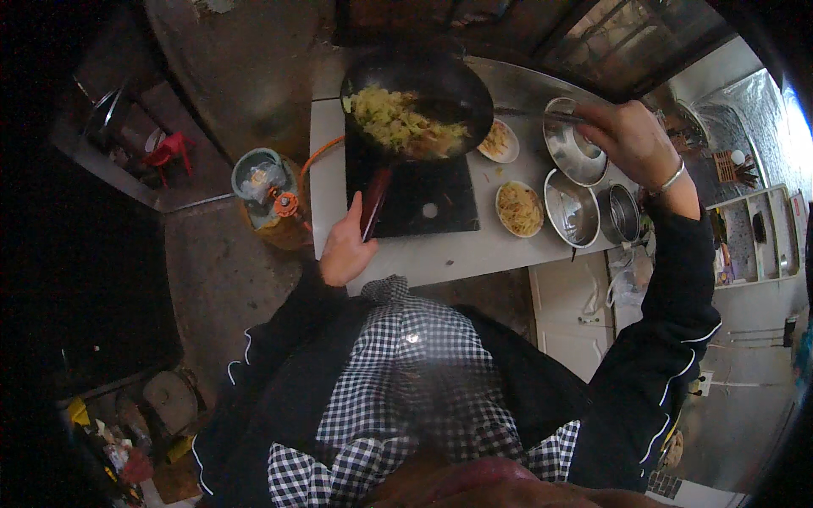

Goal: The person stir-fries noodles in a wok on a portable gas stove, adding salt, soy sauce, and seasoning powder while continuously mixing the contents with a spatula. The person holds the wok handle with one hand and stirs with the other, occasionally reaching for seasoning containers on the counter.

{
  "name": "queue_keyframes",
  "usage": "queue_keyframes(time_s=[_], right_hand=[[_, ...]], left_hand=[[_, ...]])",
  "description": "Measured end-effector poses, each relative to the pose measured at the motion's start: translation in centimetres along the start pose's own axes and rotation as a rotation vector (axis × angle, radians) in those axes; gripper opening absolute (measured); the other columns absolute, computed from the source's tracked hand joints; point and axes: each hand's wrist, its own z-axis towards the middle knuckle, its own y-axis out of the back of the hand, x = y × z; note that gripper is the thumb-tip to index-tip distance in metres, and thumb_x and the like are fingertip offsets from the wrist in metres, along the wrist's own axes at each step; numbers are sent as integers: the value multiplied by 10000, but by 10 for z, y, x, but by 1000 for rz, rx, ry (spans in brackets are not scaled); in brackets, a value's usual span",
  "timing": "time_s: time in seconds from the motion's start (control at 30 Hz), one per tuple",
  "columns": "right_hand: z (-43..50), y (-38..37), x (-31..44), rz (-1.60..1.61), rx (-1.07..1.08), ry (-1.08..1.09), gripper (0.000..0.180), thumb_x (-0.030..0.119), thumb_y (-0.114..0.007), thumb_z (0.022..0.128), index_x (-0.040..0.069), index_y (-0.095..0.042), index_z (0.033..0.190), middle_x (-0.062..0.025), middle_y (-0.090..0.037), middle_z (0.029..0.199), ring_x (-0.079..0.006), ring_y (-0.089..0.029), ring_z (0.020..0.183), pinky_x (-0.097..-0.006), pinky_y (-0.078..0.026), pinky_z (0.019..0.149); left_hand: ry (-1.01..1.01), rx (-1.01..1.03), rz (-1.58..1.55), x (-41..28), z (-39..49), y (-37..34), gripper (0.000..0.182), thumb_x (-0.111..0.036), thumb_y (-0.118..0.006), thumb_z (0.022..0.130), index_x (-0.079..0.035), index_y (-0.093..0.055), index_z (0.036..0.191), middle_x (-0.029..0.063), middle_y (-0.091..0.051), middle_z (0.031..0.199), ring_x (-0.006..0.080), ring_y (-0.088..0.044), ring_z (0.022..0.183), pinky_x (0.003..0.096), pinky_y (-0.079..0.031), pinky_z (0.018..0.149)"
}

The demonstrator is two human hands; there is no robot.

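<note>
My left hand grips the dark red handle of a black wok, which is tilted above a black glass-topped stove. Chopped green and yellow vegetables lie in the wok. At the right, my right hand, with a bangle on its wrist, is closed on the thin handle of a utensil reaching toward the wok; its far end is hard to make out. Below that hand stand a shiny metal bowl and a white-rimmed bowl. Two small bowls hold shredded food and mixed food.
A gas cylinder with an orange hose and a basin on top stands left of the counter. A dark round container stands at the counter's right end. Farther off are a red stool and a compartmented tray.
</note>
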Motion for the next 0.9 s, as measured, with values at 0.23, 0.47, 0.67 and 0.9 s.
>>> queue_keyframes(time_s=[0.23,0.47,0.67,0.9], right_hand=[[33,-71,27,-145,136,-27,223,245,-581,864,89,-672,994,-169,-642,745,-361,-633,733,-456,-504,650],[77,-148,47,-125,-36,-197,160,116,-563,785,19,-689,766,-200,-668,811,-346,-668,747,-419,-546,640],[65,-82,1,31,-17,-123,236,244,-580,851,69,-684,971,-186,-663,858,-375,-643,799,-459,-516,694],[122,-141,6,-122,-178,-317,248,211,-520,892,46,-691,820,-175,-678,839,-353,-662,774,-459,-537,658]], left_hand=[[46,25,-3,-1,0,1,844,-85,-631,704,50,-244,1442,309,-574,1148,394,-595,1011,368,-465,877],[14,15,-28,-2,-1,0,844,-72,-628,705,64,-233,1438,321,-549,1193,394,-571,1090,357,-439,934],[2,-2,-18,1,1,-2,861,-80,-637,708,53,-218,1448,319,-556,1185,391,-580,1068,353,-446,918],[10,10,-54,-3,-2,0,863,-85,-634,713,47,-208,1452,316,-576,1146,394,-604,953,360,-464,857]])
